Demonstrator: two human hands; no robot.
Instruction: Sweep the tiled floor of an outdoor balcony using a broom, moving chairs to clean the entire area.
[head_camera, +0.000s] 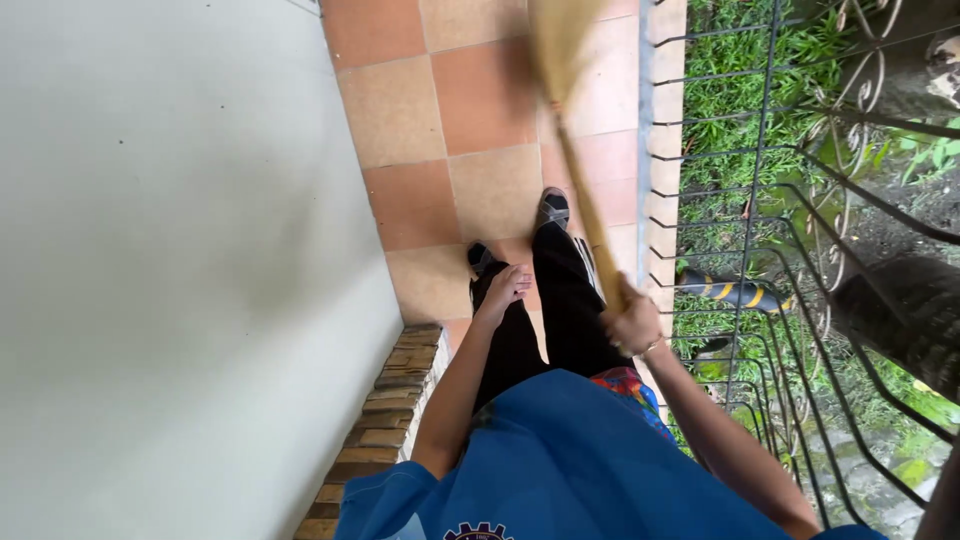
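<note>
Straw broom (560, 50), matt clay floor tiles (480, 100), black metal railing (760, 150).

Checkered tile floor (480, 100), orange and tan squares. Pale plaster wall (170, 250) along one side, brick ledge (395, 400) at its foot. Black wrought-iron railing (760, 150) opposite; grass (730, 70) beyond it.

Pale plain wall (170, 250) filling the left of the frame, brick ledge (385, 420) at its lower edge, checkered orange and tan tile floor (440, 130) up the middle, black iron railing (790, 200) on the right, green grass (730, 90) behind it, soft daylight.
</note>
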